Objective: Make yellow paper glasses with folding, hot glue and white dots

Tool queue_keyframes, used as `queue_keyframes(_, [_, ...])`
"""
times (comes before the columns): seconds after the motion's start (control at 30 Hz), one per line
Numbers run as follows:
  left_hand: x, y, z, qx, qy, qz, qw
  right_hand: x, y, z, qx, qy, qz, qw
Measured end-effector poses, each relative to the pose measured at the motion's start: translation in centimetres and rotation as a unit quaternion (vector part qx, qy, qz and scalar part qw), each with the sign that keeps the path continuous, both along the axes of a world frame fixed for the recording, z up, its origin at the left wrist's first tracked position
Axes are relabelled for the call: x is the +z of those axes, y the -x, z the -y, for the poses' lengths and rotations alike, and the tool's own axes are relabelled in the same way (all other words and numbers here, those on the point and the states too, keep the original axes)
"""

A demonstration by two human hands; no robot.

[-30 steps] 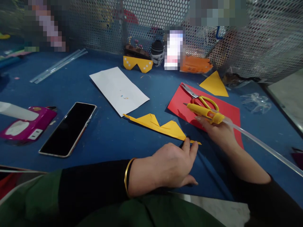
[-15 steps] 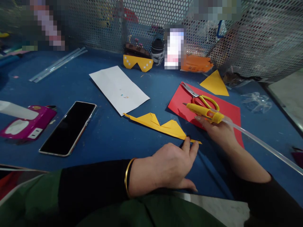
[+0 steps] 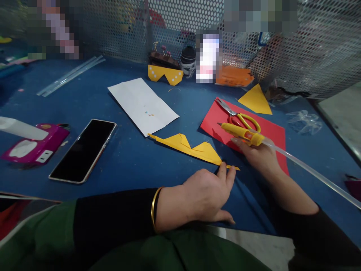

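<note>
A yellow two-peaked paper cutout (image 3: 180, 142) is lying on the blue table (image 3: 126, 165), its left tip meeting a corner of a white sheet (image 3: 141, 105). The person's left hand (image 3: 204, 195), loosely open with thumb spread and palm hidden, is pressing fingertips near the cutout's right end, covering part of it. The right hand (image 3: 261, 158), apart from the left, is gripping a yellow glue gun (image 3: 238, 131); most of its fingers are hidden. The gun's clear stick (image 3: 310, 169) is running off the right edge. Scissors (image 3: 232, 113), partly covered by the gun, are lying on a red sheet (image 3: 213, 122). Farther back, pixelation is masking a bright upright object (image 3: 208, 56).
</note>
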State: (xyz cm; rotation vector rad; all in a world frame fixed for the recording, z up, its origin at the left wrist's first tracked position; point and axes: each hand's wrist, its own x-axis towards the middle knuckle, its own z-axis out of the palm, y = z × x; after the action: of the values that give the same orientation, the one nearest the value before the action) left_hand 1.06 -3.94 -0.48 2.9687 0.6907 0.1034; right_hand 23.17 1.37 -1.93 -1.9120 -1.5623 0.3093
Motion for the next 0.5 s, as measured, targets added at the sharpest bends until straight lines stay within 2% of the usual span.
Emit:
queue_keyframes(0.17, [-0.6, 0.2, 0.2, -0.009, -0.022, 0.014, 1.000, -0.3, -0.3, -0.1, 0.004, -0.012, 0.011, 1.000])
queue_keyframes(0.33, [-1.1, 0.5, 0.1, -0.037, -0.059, 0.019, 0.997, 0.2, -0.3, 0.1, 0.004, 0.009, -0.011, 1.000])
queue_keyframes(0.5, [-1.2, 0.6, 0.0, -0.042, -0.051, 0.027, 0.997, 0.6, -0.1, 0.4, -0.003, -0.001, -0.038, 0.999])
